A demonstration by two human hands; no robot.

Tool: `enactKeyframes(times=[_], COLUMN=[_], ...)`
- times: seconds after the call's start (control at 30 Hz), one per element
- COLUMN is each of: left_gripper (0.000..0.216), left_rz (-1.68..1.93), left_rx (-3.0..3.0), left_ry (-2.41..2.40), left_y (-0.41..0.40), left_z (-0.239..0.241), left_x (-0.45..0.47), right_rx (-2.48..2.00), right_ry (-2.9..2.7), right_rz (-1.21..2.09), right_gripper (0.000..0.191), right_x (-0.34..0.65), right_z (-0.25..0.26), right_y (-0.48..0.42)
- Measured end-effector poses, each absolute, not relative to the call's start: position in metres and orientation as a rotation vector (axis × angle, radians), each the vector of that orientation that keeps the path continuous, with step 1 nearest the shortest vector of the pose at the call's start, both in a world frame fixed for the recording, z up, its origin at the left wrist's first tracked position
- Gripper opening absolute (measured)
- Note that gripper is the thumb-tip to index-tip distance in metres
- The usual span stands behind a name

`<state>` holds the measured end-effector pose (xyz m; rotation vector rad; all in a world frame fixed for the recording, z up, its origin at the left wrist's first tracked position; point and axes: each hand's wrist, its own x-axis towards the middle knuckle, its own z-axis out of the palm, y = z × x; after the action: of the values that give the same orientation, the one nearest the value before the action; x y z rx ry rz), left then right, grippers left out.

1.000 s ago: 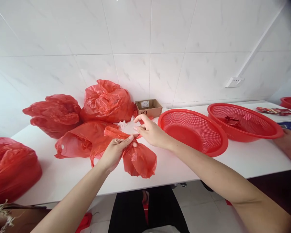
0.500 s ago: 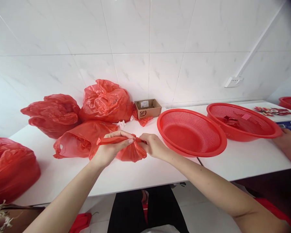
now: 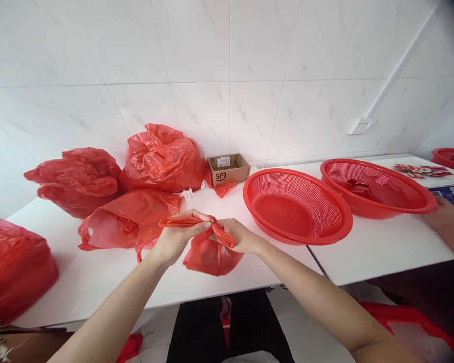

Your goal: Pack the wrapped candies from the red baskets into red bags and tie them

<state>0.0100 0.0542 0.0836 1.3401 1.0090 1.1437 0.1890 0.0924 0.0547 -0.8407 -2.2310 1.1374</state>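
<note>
Between my hands is a small red plastic bag (image 3: pixel 214 258), its body hanging at the table's front part. My left hand (image 3: pixel 179 238) pinches one twisted end of the bag's top, thumb on top. The fingers of my right hand (image 3: pixel 234 235) are closed on the other twisted end, partly hidden behind the plastic. The two ends cross at the bag's neck. Just left of my left hand lies a slack red bag (image 3: pixel 151 212), its mouth toward the left. To the right of my right hand stands a red perforated basket (image 3: pixel 287 214) with nothing in it.
Full red bags (image 3: pixel 162 159) stand along the wall and at the left. A small cardboard box (image 3: pixel 230 175) sits at the back. Another red basket (image 3: pixel 378 199) holds a few red packets, with a co-worker's hand (image 3: pixel 446 219) at its rim. Small packets (image 3: pixel 419 171) lie on a scale.
The small bag has come lower and nearer to me, its body now hanging more fully below the neck. My right hand has shifted slightly down. The view has shifted a little.
</note>
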Motion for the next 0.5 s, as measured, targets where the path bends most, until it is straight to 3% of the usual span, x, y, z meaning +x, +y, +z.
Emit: enactKeyframes(times=[0.1,0.2,0.37,0.5], left_gripper=[0.016,0.015,0.007,0.011], left_rz=[1.119,1.114,1.223,1.33], left_rx=[1.411,1.467,1.746,1.972], left_ry=[1.088,1.117,1.322,1.497], left_y=[0.057,0.058,0.052,0.047], left_z=[0.083,0.084,0.081,0.078], left_x=[0.006,0.007,0.015,0.016], right_rx=[-0.669,-0.633,-0.692,-0.645], right_ry=[-2.065,-1.74,-1.637,-1.604], right_rz=[1.321,1.448,1.275,1.32], right_gripper=[0.026,0.019,0.012,0.021], right_x=[0.195,0.194,0.181,0.178], right_z=[0.057,0.057,0.05,0.053], right_y=[0.097,0.097,0.083,0.079])
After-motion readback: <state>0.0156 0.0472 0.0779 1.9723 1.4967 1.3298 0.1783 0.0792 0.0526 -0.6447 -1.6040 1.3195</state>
